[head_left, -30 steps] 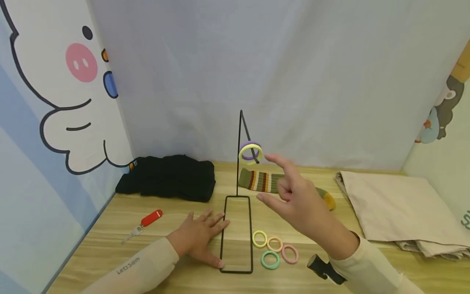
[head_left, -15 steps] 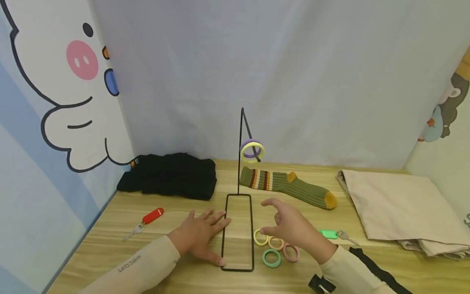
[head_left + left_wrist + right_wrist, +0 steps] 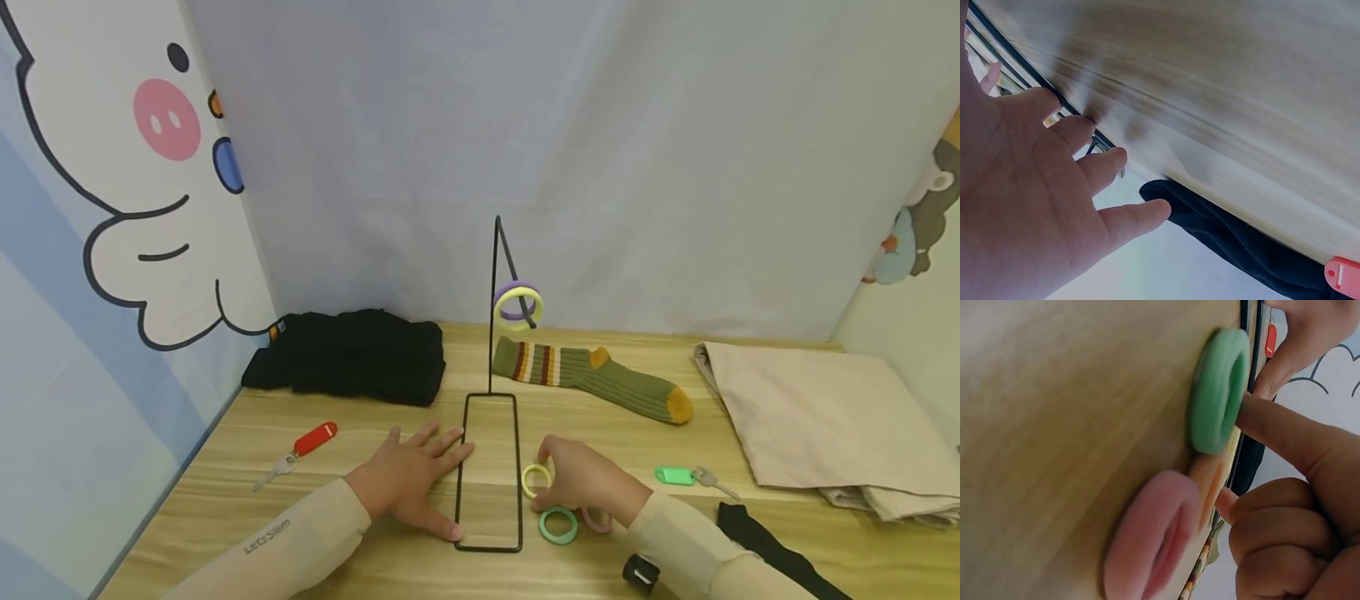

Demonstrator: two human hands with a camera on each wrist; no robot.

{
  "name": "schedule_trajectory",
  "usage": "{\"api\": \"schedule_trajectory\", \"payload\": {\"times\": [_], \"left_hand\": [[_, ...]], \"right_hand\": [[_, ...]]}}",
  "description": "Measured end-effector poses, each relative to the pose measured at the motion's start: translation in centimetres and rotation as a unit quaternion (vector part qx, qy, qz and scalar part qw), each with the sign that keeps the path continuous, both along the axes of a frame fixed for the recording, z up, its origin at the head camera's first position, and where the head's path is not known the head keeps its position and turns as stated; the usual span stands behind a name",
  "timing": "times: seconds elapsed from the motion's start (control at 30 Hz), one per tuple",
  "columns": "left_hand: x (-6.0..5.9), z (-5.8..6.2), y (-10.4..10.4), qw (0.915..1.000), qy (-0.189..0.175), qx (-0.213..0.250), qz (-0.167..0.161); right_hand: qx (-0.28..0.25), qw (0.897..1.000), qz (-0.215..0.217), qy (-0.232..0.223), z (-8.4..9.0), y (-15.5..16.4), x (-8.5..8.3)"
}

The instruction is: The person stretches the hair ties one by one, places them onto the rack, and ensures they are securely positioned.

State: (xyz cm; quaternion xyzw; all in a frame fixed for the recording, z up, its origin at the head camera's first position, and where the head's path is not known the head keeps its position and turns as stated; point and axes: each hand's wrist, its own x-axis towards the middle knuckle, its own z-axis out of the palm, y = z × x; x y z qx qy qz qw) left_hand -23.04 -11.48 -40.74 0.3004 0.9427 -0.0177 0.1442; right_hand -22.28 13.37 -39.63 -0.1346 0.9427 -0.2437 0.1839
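Note:
My left hand [image 3: 412,477] lies spread on the table, its fingertips and thumb on the near-left side of the black wire stand's base [image 3: 519,467]. My right hand [image 3: 588,477] is low over the small rings, thumb and index finger at opposite edges of a yellow ring [image 3: 527,477]; a firm pinch is not visible. A green ring [image 3: 558,541] lies just below that hand. A pink ring [image 3: 597,523] is partly covered, and an orange ring [image 3: 1207,487] shows only in the right wrist view. A yellow ring [image 3: 540,308] and a purple ring [image 3: 510,290] hang on the stand's arm.
A green striped sock [image 3: 600,377] lies behind the stand, black folded cloth [image 3: 352,358] at back left. Keys with a red tag [image 3: 315,438] and a green tag [image 3: 675,476] lie on either side. Beige cloth [image 3: 825,417] and a black strap [image 3: 765,542] are at right.
My right hand has come down from beside the hanging rings to the rings on the table, uncovering the sock and the green-tagged key. My left hand stays on the stand's base.

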Motion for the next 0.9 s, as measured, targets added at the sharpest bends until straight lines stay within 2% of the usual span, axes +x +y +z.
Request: {"api": "schedule_trajectory", "payload": {"times": [0.23, 0.37, 0.6, 0.73, 0.8, 0.87, 0.9], "left_hand": [[-0.2, -0.1, 0.1, 1.0, 0.004, 0.003, -0.005], [-0.3, -0.1, 0.2, 1.0, 0.001, -0.001, -0.003], [-0.2, 0.0, 0.1, 1.0, -0.004, -0.009, -0.001], [-0.2, -0.1, 0.0, 1.0, -0.001, -0.007, -0.002], [-0.2, -0.2, 0.0, 1.0, 0.002, -0.008, -0.002], [-0.2, -0.3, 0.0, 0.9999, 0.003, -0.009, -0.002], [-0.2, -0.3, 0.0, 0.9999, 0.003, -0.01, -0.002]], "right_hand": [[0.014, 1.0, 0.01, 0.022, 0.2, 0.1, 0.1], [0.01, 0.999, -0.002, 0.039, 0.6, 0.3, 0.4], [-0.016, 0.997, -0.007, 0.077, 2.6, 0.7, 1.9], [-0.022, 0.992, -0.006, 0.122, 4.8, 0.6, 3.7], [-0.025, 0.987, -0.002, 0.159, 6.1, 0.5, 4.7], [-0.041, 0.975, 0.008, 0.217, 7.4, 0.5, 5.6], [-0.051, 0.965, 0.017, 0.257, 8.0, 0.4, 6.0]]}}
